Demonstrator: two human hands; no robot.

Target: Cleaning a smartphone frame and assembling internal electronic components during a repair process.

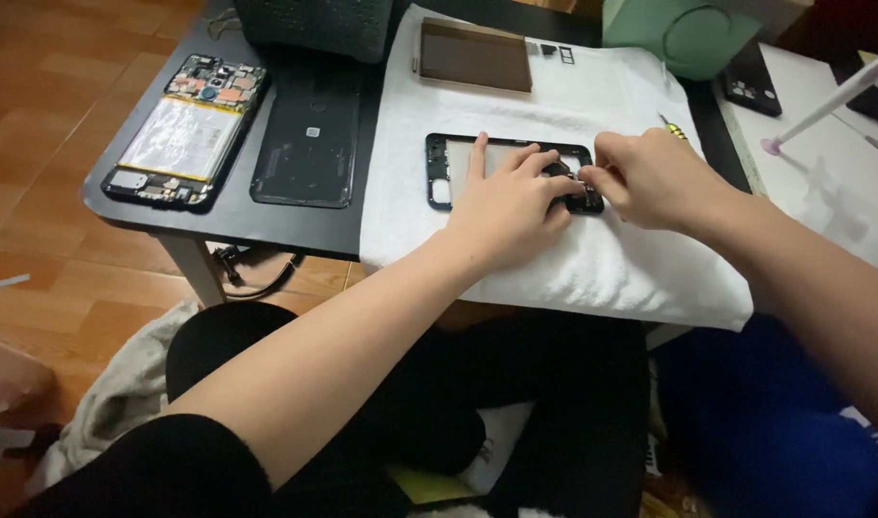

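Observation:
A black phone frame [439, 173] lies on a white towel [592, 269] spread over a small black table [237, 225]. My left hand [506, 206] rests on the frame, index finger stretched out flat, the other fingers pressing near its right end. My right hand [650, 177] meets it there, fingertips pinched on a small part at the frame's right corner; what it pinches is too small to tell. A screwdriver with a yellow-green handle [674, 127] pokes out from behind my right hand.
An opened phone body with battery and circuit boards [185, 129] and a black back cover [307, 139] lie on the table's left. A brown screen panel [475, 58] and small black parts [554, 50] sit on the towel's far edge. A green bag [678, 34] stands behind.

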